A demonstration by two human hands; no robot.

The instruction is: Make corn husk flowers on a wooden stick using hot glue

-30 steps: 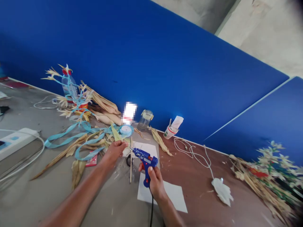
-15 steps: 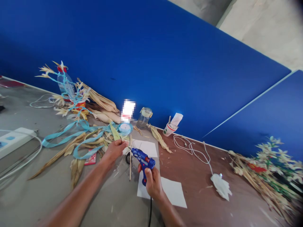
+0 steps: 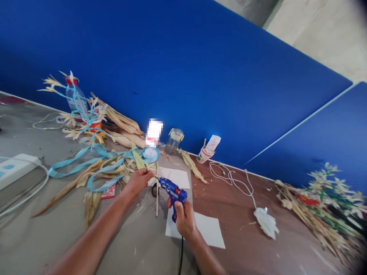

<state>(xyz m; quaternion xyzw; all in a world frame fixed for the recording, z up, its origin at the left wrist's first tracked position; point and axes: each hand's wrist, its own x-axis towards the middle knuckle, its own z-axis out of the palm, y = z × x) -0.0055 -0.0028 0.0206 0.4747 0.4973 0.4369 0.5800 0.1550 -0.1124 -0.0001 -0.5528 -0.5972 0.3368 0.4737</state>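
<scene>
Right hand (image 3: pixel 185 219) I read as wrapped around the grip of the blue glue gun (image 3: pixel 173 191); left hand (image 3: pixel 139 182) has its fingers curled by the nozzle, can't tell whether they're closed on anything. Gun looks like this: glossy blue body, pale smears toward the front, red-orange bits at rear and trigger, black cord (image 3: pixel 181 255) trailing from the handle. It sits in the right fingers, tilted, nozzle aimed at the left fingertips and just beside them; contact unclear to me. Below and behind, I get a thin wooden stick (image 3: pixel 157 204), a black ring (image 3: pixel 155 190) and two white sheets, near one (image 3: pixel 210 231) and far one (image 3: pixel 179 178). Further left, blue ribbon (image 3: pixel 67 168), dried husks (image 3: pixel 92 208), red packet (image 3: pixel 109 190). At the back, glass jar (image 3: pixel 174 143) and paper cup (image 3: pixel 203 156) by the blue partition (image 3: pixel 183 76).
</scene>
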